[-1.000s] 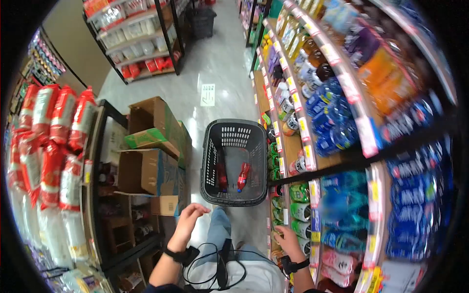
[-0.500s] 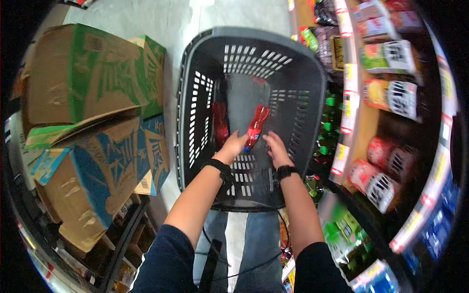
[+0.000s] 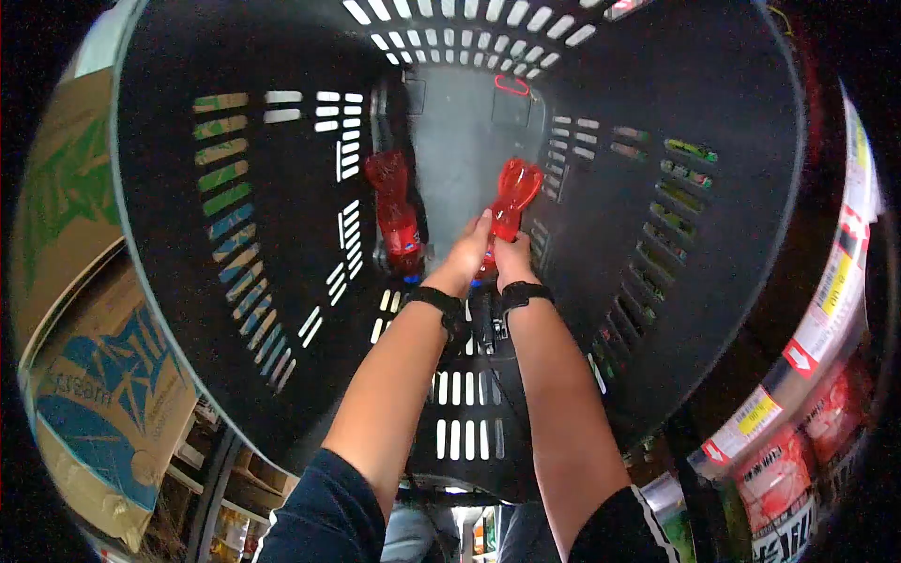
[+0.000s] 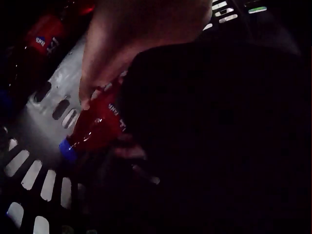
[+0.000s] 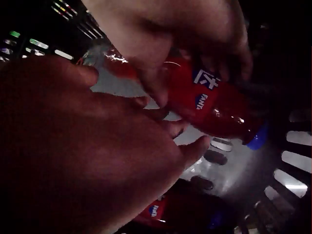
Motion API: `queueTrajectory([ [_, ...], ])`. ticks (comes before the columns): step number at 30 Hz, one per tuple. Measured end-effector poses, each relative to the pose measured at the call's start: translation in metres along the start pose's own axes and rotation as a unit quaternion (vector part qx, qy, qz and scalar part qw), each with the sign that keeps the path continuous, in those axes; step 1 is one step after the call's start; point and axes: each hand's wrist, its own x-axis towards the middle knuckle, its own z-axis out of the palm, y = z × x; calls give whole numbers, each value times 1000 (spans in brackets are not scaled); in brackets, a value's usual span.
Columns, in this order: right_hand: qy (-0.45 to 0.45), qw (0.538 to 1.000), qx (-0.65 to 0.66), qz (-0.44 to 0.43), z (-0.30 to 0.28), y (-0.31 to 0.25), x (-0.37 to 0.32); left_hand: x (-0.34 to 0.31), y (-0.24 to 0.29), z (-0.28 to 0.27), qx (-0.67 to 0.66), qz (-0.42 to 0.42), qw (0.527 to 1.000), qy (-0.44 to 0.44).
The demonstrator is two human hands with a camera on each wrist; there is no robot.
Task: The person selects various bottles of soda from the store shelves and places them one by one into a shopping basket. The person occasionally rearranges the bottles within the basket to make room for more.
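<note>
A red-orange Fanta bottle (image 3: 518,188) with a blue cap lies at the right of the basket's floor. My right hand (image 3: 511,258) grips it near the label; the right wrist view shows the thumb on one side and fingers on the other. My left hand (image 3: 465,255) reaches along the bottle's left side. Its fingers look fairly straight in the right wrist view, the tips right at the bottle's edge. A second red Fanta bottle (image 3: 392,202) lies to the left, capped in blue, untouched. The left wrist view is mostly dark, and part of the gripped bottle is hidden behind the hands.
The deep black basket (image 3: 450,141) has slotted walls rising around both arms. Cardboard boxes (image 3: 103,403) stand outside it on the left. On the right is a store shelf (image 3: 817,328) with price tags and packaged drinks.
The person has bent down from standing over the basket, and it now fills most of the view. Both hands have gone down inside; the right one has taken hold of the right-hand bottle.
</note>
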Motion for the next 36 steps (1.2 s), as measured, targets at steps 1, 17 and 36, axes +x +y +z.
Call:
queueTrajectory([
  [1,141,988,25,-62,13,12,3,18,-24,-1,-7,26,1000,-8],
  [17,111,984,-17,-137,10,12,-83,-78,6,0,-70,82,991,-85],
  [36,-175,948,-29,-265,-91,-67,-786,-766,118,51,165,94,949,-250],
])
